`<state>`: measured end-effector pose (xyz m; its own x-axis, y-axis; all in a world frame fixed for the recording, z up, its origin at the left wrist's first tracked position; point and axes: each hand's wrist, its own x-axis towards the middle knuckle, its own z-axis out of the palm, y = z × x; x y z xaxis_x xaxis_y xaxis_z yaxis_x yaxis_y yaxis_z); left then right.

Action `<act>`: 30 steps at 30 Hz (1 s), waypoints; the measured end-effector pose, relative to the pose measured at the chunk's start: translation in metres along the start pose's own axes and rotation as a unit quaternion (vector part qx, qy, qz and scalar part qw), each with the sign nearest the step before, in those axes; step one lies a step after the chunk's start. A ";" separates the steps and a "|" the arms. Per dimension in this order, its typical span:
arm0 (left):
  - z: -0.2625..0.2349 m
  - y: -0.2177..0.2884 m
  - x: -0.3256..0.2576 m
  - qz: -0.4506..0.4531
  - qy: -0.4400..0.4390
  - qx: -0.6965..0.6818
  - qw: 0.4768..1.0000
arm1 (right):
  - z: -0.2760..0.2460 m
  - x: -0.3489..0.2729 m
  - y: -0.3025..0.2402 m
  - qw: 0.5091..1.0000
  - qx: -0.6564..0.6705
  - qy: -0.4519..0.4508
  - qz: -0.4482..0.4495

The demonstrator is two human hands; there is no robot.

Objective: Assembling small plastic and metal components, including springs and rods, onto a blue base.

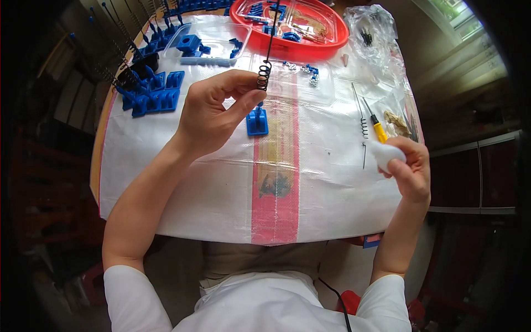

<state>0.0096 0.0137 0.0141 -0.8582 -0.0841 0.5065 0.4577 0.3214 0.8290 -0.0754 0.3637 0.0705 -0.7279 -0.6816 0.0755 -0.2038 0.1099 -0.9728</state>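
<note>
- While a black coil spring (264, 71) is pinched between the thumb and forefinger of the left hand (213, 108), a white rounded object (389, 156) is gripped by the right hand (412, 169), well apart from it.
- A blue block (257, 124) is seen just below the left fingertips, over the left edge of a pink stripe (275, 227) on the white sheet (337, 193); the spring is lined up above it.
- Surroundings: a red basin (332, 52) is placed at the far side, with a clear tray (213, 61) at its left; blue clips (157, 99) are grouped near the left edge. Beside the right hand are laid a yellow-handled screwdriver (379, 130), a loose spring (364, 128) and a crumpled brown piece (395, 123), with a plastic bag (381, 47) behind.
- Counts: springs plainly separate, two (one held, one loose; further dark coils are bunched at far left); screwdriver, one; basin, one. The clips are too crowded to be counted.
- Hidden or unclear: the spring's lower end is covered by the left thumb, so its join to the block cannot be told. Its upper wire is cut off by the top edge. The white object is partly masked by the right-hand fingers. Small white-and-blue parts (313, 77) are too small to be identified.
</note>
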 end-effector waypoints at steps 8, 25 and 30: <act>0.004 0.001 -0.001 -0.021 0.010 -0.014 1.000 | -0.035 0.010 0.021 0.982 0.142 0.105 -0.067; 0.005 -0.001 -0.001 -0.005 0.001 -0.017 1.000 | -0.038 0.126 0.078 0.962 -0.208 0.177 -0.022; 0.004 -0.002 -0.002 -0.008 0.005 -0.015 1.000 | -0.010 0.135 0.069 0.928 -0.322 0.188 0.017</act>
<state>0.0100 0.0168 0.0105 -0.8630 -0.0975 0.4957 0.4513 0.2919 0.8433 -0.1944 0.2868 0.0156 -0.8934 -0.3827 0.2354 -0.4370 0.6182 -0.6533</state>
